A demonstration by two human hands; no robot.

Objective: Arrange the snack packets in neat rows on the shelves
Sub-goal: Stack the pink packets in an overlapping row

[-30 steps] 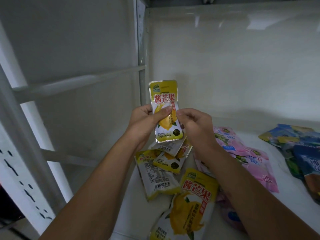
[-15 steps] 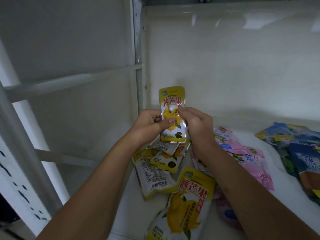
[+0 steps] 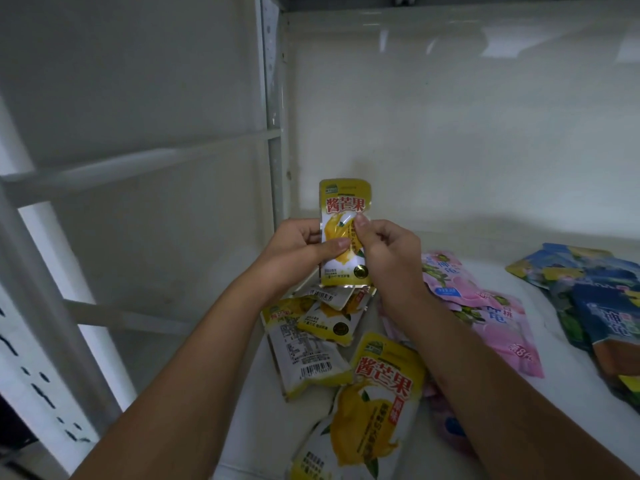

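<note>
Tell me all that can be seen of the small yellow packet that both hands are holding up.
The small yellow packet is a flat, glossy pouch with a yellow top and bottom band, red Chinese characters on white, a picture of yellow fruit and a dark round seal near its lower right corner. It stands upright in the air, front toward the camera, above the loose yellow packets on the white shelf. The left hand grips its left edge and the right hand pinches its right side; its top seal looks unopened.

It looked like a shop: a white metal shelf carried loose snack packets, with a perforated upright at its left.
</note>
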